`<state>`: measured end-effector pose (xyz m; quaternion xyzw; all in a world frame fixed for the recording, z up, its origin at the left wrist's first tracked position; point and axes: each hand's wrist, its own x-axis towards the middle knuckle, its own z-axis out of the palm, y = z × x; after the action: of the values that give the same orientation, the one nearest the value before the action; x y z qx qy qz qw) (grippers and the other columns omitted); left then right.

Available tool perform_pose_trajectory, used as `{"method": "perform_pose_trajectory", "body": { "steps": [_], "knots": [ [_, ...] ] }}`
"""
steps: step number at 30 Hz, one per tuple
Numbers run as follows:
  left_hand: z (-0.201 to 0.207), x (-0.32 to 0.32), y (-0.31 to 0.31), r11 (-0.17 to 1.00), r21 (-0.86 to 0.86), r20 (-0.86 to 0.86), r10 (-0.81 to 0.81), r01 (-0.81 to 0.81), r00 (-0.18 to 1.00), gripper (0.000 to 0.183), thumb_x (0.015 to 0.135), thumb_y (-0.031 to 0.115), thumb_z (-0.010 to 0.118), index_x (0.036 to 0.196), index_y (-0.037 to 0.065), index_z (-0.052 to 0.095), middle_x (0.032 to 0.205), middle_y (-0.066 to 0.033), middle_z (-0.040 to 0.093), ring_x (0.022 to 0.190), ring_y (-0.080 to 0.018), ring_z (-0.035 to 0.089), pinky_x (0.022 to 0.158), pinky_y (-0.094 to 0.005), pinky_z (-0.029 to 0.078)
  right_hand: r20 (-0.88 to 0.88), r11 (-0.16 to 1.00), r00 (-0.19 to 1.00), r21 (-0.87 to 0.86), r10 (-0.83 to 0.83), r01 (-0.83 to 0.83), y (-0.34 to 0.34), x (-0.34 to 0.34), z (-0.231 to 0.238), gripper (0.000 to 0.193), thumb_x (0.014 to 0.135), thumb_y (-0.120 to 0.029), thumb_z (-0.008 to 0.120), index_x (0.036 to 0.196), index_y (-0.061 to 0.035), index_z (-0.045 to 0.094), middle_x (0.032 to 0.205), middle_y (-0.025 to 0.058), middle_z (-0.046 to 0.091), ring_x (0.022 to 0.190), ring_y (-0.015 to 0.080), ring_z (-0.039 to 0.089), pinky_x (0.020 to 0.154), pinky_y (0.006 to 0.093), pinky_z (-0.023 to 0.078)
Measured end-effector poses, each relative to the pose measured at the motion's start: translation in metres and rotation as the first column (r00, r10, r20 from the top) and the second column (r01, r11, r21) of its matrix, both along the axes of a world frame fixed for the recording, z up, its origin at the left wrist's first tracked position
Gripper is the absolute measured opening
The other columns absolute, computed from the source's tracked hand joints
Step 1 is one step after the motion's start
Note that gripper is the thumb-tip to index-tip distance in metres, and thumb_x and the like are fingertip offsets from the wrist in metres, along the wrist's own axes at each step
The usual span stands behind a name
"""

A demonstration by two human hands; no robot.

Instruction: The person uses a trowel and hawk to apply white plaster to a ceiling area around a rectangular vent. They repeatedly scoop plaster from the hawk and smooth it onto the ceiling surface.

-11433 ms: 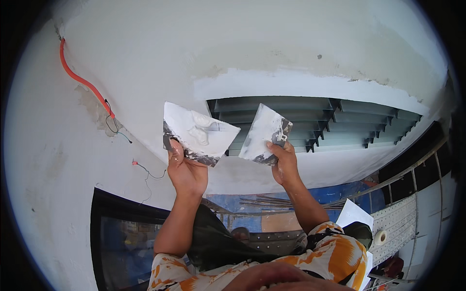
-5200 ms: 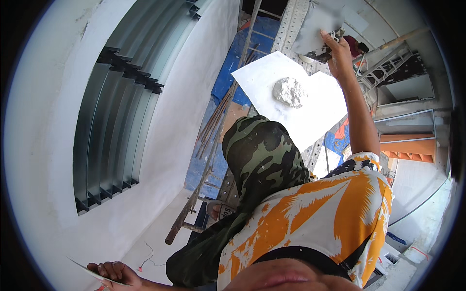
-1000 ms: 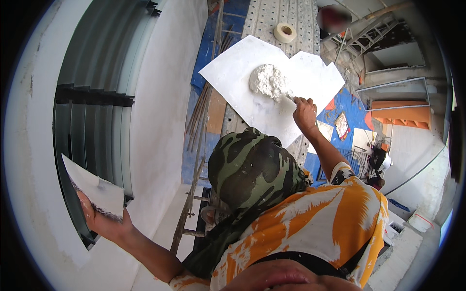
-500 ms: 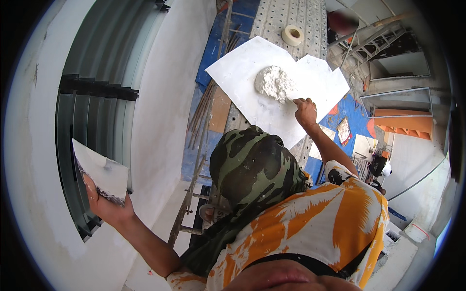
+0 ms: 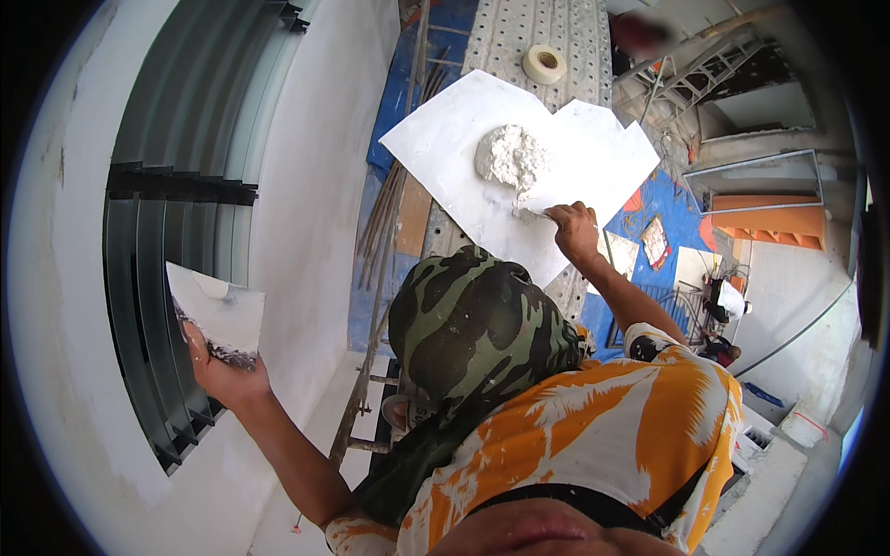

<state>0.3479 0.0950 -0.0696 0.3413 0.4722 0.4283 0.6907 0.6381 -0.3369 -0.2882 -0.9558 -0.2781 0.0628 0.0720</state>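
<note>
My left hand (image 5: 227, 378) is closed on the lower edge of a flat white plate (image 5: 221, 308), its edge stained dark, held up beside the louvred window. A thin flat blade, like a putty knife (image 5: 536, 214), sticks out from the closed fingers of my right hand (image 5: 577, 232); its handle is hidden in the grip. The blade is at a trail of paste just below a lumpy mound of white putty (image 5: 510, 157). That mound sits on a large, notched white board (image 5: 593, 144), which lies on a perforated metal plank.
A tape roll (image 5: 544, 64) lies on the metal plank (image 5: 496, 32) beyond the board. Left are a white wall (image 5: 315, 167) and the dark louvred window (image 5: 176, 241). My camouflage-clad leg (image 5: 477, 324) is bent below the board. Lower down lie blue sheeting (image 5: 660, 199), an orange shelf (image 5: 769, 218) and people (image 5: 728, 301).
My right hand and the blade have drawn down from the mound, and a trail of putty now shows below it. The left hand's plate has moved slightly right relative to the window.
</note>
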Motion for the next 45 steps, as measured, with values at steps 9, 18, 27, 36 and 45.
{"method": "perform_pose_trajectory", "body": {
  "steps": [9, 18, 27, 36, 45],
  "knots": [
    [-0.116, 0.053, -0.023, 0.972, -0.106, 0.079, -0.201, 0.209, 0.976, 0.043, 0.104, 0.024, 0.049, 0.14, 0.001, 0.047, 0.137, -0.0115, 0.055, 0.125, -0.0275, 0.055, 0.106, -0.0449, 0.045, -0.041, 0.996, 0.995, -0.023, 0.088, -0.089, 0.009, -0.02, 0.01, 0.026, 0.083, -0.006, 0.059, 0.099, -0.0184, 0.076, 0.103, -0.0012, 0.074, 0.094, 0.0217, 0.061, 0.085, 0.0391, 0.041],
    [-0.214, 0.188, -0.145, 0.731, -0.323, 0.195, -0.569, 0.6, 0.799, 0.038, 0.104, 0.029, 0.052, 0.129, 0.0, 0.052, 0.115, -0.0093, 0.062, 0.102, -0.0181, 0.063, 0.084, -0.0335, 0.055, -0.231, 0.593, 0.97, 0.771, -0.079, 0.232, -0.017, 0.004, 0.053, 0.025, 0.086, 0.005, 0.066, 0.104, -0.0086, 0.075, 0.106, 0.0089, 0.074, 0.099, 0.0219, 0.067, 0.087, 0.0316, 0.052],
    [-0.181, 0.245, -0.19, 0.498, -0.366, 0.415, -0.669, 0.786, 0.617, 0.034, 0.102, 0.027, 0.05, 0.123, 0.0, 0.058, 0.113, -0.0108, 0.064, 0.104, -0.0233, 0.063, 0.089, -0.0397, 0.052, -0.129, 0.55, 0.984, 0.835, 0.126, 0.039, 0.046, -0.018, 0.093, 0.032, 0.092, -0.003, 0.065, 0.124, -0.0097, 0.068, 0.122, 0.0127, 0.065, 0.112, 0.0289, 0.059, 0.096, 0.0353, 0.047],
    [-0.147, 0.246, -0.19, 0.521, -0.368, 0.33, -0.701, 0.77, 0.632, 0.039, 0.1, 0.027, 0.052, 0.129, 0.0, 0.056, 0.118, -0.0115, 0.062, 0.107, -0.0238, 0.061, 0.093, -0.0411, 0.051, 0.31, 0.82, 0.914, 0.427, 0.263, -0.381, 0.041, 0.003, 0.096, 0.053, 0.073, 0.005, 0.069, 0.122, -0.0137, 0.068, 0.118, 0.0127, 0.061, 0.105, 0.0361, 0.057, 0.09, 0.0442, 0.05],
    [-0.182, 0.237, -0.151, 0.629, -0.303, 0.488, -0.542, 0.716, 0.684, 0.046, 0.104, 0.029, 0.048, 0.141, 0.001, 0.046, 0.137, -0.0139, 0.055, 0.124, -0.0296, 0.055, 0.105, -0.0476, 0.045, 0.134, 0.997, 0.989, -0.042, -0.055, 0.061, -0.003, 0.036, 0.05, 0.038, 0.081, -0.002, 0.055, 0.115, -0.0141, 0.067, 0.109, 0.0052, 0.068, 0.1, 0.0311, 0.062, 0.085, 0.0479, 0.051]
  ]
}}
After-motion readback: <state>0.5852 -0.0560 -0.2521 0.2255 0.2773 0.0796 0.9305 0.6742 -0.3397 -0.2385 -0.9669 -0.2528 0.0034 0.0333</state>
